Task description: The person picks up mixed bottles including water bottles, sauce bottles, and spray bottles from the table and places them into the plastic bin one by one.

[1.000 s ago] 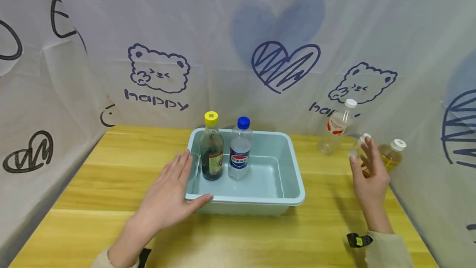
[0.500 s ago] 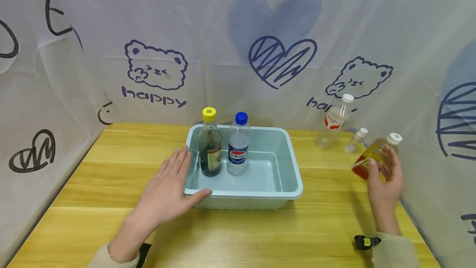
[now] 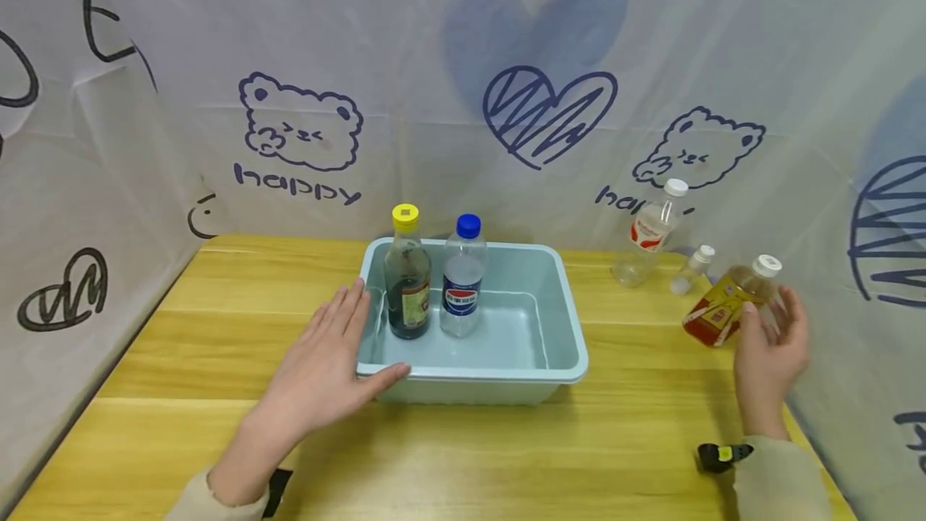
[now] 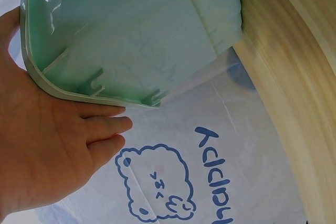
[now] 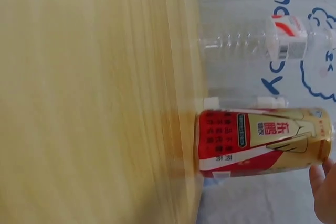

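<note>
My left hand (image 3: pixel 311 384) rests flat along the left side of a pale blue-green plastic tub (image 3: pixel 499 375), thumb over its front rim. In the left wrist view its straight fingers lie against the tub's rim (image 4: pixel 79 98). A dark sauce bottle (image 3: pixel 410 308) with a yellow cap and a clear Pepsi bottle (image 3: pixel 461 296) with a blue cap stand inside the tub. At the right, my right hand (image 3: pixel 772 356) is beside an upright amber drink bottle (image 3: pixel 716 312) with a white cap, thumb overlapping its side. In the right wrist view, fingertips (image 5: pixel 316 179) are right at its red-and-gold label.
Behind the drink bottle stand a tall clear bottle (image 3: pixel 647 235) with a red-and-white label and a small clear bottle (image 3: pixel 692 272), both white-capped. A printed cloth (image 3: pixel 419 103) hangs behind the wooden table (image 3: pixel 463 465) and at its sides.
My right hand has moved rightward, from in front of the small bottles to the drink bottle's right side. The left hand stays at the tub. The head view has shifted slightly.
</note>
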Action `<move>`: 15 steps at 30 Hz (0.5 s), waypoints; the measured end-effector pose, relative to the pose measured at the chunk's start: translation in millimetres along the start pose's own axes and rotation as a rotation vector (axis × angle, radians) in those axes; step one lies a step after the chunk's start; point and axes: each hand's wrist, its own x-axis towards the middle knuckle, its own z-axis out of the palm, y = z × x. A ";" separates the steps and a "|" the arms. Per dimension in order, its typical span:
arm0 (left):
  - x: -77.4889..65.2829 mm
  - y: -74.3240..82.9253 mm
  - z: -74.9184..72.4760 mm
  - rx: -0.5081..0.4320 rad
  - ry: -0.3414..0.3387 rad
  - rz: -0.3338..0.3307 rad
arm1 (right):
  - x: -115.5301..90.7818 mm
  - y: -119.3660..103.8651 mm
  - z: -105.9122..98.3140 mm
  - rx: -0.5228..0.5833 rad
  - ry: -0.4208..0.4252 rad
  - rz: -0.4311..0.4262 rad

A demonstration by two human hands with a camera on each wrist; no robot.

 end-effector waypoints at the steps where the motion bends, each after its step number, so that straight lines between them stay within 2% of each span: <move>1: -0.1 0.0 -0.3 -0.003 -0.001 -0.001 | 2.3 0.5 -0.1 0.003 -0.004 0.010; 10: -1.8 -0.3 -0.8 0.003 -0.003 -0.009 | 24.8 5.5 1.4 -0.060 -0.082 0.056; 15: -0.4 0.4 -1.2 0.003 -0.002 -0.009 | 36.7 8.5 2.3 -0.049 -0.107 0.090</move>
